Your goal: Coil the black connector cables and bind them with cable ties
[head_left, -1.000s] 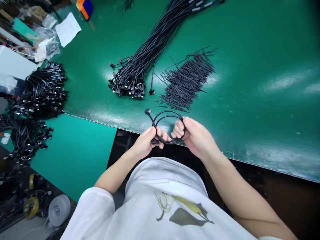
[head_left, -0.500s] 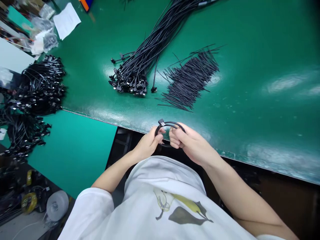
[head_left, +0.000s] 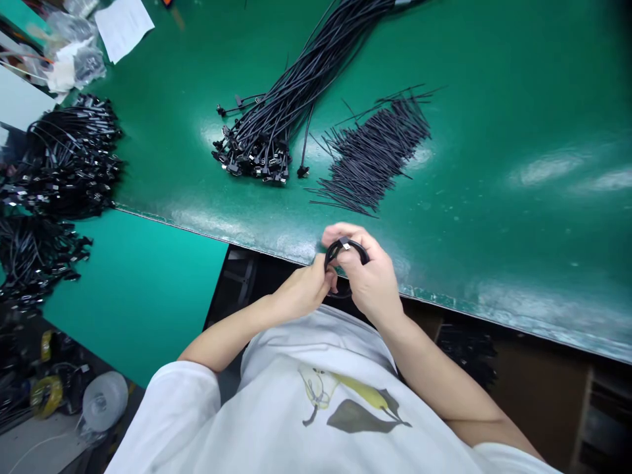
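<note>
A black cable is wound into a small coil at the table's front edge, its angled plug with a bright metal tip on top. My left hand is closed on the coil's left side. Curled around the top and right side, my right hand also grips it. Beyond my hands lies a pile of short black ties. To its left is a long bundle of black cables with plugs gathered at the near end. Part of the coil is hidden behind my fingers.
On the left, heaps of coiled black cables lie near a lighter green board. A white paper sheet and plastic bags are at the back left. Below the board stands a white spool. The green table's edge runs before my body.
My right hand has shifted its hold to wrap over the coil's top, beside the plug. The coil has moved right and looks tighter, and my left hand has followed it.
</note>
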Available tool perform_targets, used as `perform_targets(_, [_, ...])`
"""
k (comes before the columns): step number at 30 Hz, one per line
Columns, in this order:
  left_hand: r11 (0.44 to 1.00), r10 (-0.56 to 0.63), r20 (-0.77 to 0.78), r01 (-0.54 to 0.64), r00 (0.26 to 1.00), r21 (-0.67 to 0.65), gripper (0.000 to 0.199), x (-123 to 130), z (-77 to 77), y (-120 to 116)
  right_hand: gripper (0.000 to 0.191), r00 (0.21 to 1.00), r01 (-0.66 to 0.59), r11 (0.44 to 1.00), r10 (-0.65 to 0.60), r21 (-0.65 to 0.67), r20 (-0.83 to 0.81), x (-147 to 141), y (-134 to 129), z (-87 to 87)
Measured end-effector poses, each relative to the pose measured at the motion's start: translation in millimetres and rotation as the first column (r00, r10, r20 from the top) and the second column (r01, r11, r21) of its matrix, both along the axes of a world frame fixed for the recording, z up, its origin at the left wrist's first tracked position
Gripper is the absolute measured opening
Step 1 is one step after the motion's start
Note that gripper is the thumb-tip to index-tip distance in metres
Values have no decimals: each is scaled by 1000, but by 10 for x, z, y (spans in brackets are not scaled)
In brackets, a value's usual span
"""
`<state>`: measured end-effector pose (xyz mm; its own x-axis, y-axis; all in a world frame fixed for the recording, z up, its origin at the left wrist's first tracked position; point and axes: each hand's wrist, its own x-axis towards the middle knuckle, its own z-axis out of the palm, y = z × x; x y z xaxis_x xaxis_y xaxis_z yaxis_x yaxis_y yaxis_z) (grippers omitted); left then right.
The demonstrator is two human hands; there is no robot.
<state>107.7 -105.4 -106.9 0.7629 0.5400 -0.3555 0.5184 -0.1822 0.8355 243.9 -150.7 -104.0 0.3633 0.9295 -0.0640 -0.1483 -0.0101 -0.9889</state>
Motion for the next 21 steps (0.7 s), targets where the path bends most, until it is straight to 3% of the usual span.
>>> perform_targets(2, [998,-30,24,31,999,-60,28,4,-37,-15,38,985,-48,997,38,-57,-168,33,14,-8])
perform_targets(5, [956,-16,184,69,983,-284,31,-6,-141,-17,37,927,-123,992,105,-29,-360,73,55,-17])
perform_targets(8, [813,88,304,109,949,-572,43,-24,-218,12,26,896,-188,981,191,45,-401,82,90,-29])
perform_targets(10, [721,141,340,139,930,-679,56,-27,-226,37,23,893,-188,980,196,59,-405,74,97,-29])
perform_targets(11, [704,146,351,153,925,-694,61,-23,-219,47,23,893,-182,982,189,57,-407,69,96,-26])
perform_targets(13, [724,103,350,171,931,-669,63,-6,-192,54,24,894,-183,982,190,55,-406,61,91,-20])
perform_targets(16, [804,7,233,133,972,-579,58,39,-151,21,29,869,-219,975,207,25,-449,60,89,-30])
perform_targets(18, [829,-3,177,101,984,-551,55,78,-136,-21,33,839,-233,972,188,-26,-510,68,92,-48])
perform_targets(21, [755,62,205,88,977,-650,54,134,-139,-87,36,835,-195,976,115,-93,-538,91,93,-66])
